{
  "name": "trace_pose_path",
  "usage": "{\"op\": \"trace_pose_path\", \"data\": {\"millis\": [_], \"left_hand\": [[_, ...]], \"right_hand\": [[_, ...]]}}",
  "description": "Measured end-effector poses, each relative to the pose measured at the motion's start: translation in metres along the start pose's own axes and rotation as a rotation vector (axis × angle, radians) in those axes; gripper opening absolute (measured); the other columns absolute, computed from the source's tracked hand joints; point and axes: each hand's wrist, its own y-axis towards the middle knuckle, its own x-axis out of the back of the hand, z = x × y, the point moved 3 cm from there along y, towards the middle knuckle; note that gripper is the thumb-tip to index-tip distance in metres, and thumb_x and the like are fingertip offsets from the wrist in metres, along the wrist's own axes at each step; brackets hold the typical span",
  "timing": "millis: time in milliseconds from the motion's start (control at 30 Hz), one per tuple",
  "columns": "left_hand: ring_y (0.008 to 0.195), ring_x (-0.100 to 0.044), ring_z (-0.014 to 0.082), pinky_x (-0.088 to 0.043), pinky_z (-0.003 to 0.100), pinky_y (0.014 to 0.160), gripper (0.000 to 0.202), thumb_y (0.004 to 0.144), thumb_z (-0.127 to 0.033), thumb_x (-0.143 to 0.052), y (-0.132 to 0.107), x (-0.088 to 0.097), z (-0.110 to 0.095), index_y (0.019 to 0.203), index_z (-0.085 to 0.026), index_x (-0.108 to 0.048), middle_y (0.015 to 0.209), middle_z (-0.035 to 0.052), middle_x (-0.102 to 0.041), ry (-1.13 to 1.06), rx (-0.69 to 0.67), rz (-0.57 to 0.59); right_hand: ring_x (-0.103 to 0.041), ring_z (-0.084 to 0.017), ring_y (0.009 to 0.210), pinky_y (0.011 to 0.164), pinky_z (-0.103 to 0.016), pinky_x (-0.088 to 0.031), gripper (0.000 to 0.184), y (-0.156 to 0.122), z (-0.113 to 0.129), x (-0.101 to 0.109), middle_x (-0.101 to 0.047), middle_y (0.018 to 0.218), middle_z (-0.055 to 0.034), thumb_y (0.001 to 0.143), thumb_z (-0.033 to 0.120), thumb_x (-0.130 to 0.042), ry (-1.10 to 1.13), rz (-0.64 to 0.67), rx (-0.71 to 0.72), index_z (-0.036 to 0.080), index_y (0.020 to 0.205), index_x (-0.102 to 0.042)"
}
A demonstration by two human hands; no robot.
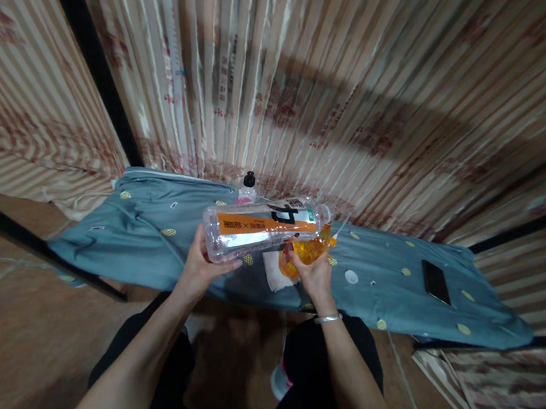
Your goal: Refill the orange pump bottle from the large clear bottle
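Note:
My left hand point(201, 262) grips the base end of a large clear plastic bottle point(265, 225) with an orange and silver label. The bottle lies almost level in the air, its open mouth to the right and slightly raised. Just below that mouth, my right hand point(314, 276) is closed around a see-through orange container point(310, 247). Whether the two touch, I cannot tell. An orange tip and a thin pale stick or tube show at the container's right side. Beneath the hands, a white tissue point(275, 276) lies on the cloth.
A blue-green patterned cloth point(137, 254) covers the narrow surface before me. On it are a small bottle with a black top point(248, 187), a white round cap point(351, 277) and a black phone point(436, 282). Striped curtains hang behind. A white and pink container point(280, 382) stands below.

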Motion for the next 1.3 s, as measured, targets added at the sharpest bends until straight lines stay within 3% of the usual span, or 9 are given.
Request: {"op": "trace_pose_path", "data": {"millis": [867, 1300], "left_hand": [[0.113, -0.081, 0.0332, -0.067, 0.044, 0.101, 0.096, 0.037, -0.027, -0.113, -0.0011, -0.0026, -0.0084, 0.121, -0.021, -0.065, 0.118, 0.008, -0.081, 0.005, 0.025, -0.029], [0.112, -0.081, 0.0323, -0.068, 0.046, 0.102, 0.091, 0.045, -0.024, -0.112, 0.0009, 0.0018, 0.0001, 0.123, -0.022, -0.065, 0.119, 0.0074, -0.081, -0.015, -0.022, 0.022]], "right_hand": [[-0.08, -0.043, 0.106, 0.092, -0.054, -0.064, 0.081, 0.0012, 0.0019, 0.002, -0.083, 0.112, -0.0202, 0.07, 0.066, -0.086, -0.011, 0.008, -0.025, 0.017, 0.129, -0.06], [-0.08, -0.044, 0.104, 0.089, -0.052, -0.063, 0.085, 0.0025, -0.0003, 0.0021, -0.083, 0.108, -0.0195, 0.069, 0.07, -0.086, -0.04, 0.03, -0.064, 0.017, 0.13, -0.059]]}}
